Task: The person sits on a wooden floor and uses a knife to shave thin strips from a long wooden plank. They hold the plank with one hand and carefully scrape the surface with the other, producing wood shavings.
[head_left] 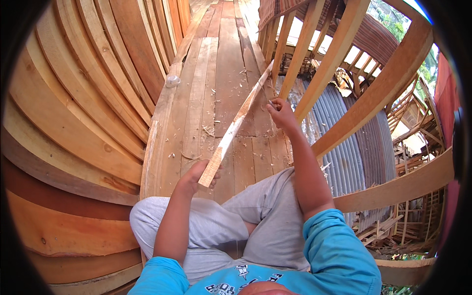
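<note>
Strip (236,123) of pale wood lay slanted over plank floor (216,73), near end raised. Left hand (194,177) closed round near end, grip firm on wood. Right hand (281,112) sat beside strip's middle, fingers curled; whether grip held anything could not be told. Wood shavings (209,130) scattered on planks. Curved hull boards (88,98) rose at left, ribs (339,54) at right.

A long, thin strip of pale wood (239,117), rough along its edges, slants from near the lap up and away over the plank floor, held at its near end.
</note>
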`<state>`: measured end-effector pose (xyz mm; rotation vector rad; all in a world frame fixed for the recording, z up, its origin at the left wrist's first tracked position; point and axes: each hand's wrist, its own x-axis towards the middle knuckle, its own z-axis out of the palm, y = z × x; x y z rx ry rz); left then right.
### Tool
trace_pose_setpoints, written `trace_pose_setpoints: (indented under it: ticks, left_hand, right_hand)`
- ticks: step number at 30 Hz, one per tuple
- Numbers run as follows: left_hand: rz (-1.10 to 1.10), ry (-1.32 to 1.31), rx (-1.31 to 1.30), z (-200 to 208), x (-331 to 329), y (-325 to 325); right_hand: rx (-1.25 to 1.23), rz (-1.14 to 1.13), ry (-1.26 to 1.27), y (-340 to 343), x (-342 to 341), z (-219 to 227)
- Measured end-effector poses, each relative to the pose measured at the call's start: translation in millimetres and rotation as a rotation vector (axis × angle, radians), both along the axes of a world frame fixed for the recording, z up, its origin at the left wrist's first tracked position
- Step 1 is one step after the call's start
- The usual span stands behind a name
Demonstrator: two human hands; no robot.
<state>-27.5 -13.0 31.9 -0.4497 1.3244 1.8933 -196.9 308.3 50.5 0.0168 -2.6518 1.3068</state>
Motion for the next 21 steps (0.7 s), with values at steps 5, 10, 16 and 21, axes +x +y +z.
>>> trace_pose_setpoints:
  ticks: [5,10,16,21]
  left_hand:
    - [0.049,-0.116,0.284,9.6,0.1,-9.1]
    - [0.071,-0.213,0.449,3.2,-0.8,-18.5]
    - [0.026,-0.122,0.232,8.4,6.2,4.6]
    - [0.042,-0.045,0.054,-1.2,6.4,-10.9]
  right_hand:
    - [0.262,0.349,-0.237,-78.2,65.5,32.7]
    - [0.506,0.299,-0.146,-130.3,99.7,5.3]
    - [0.562,0.012,-0.128,-60.4,21.7,-12.0]
    - [0.612,0.280,-0.074,-117.7,72.1,-11.8]
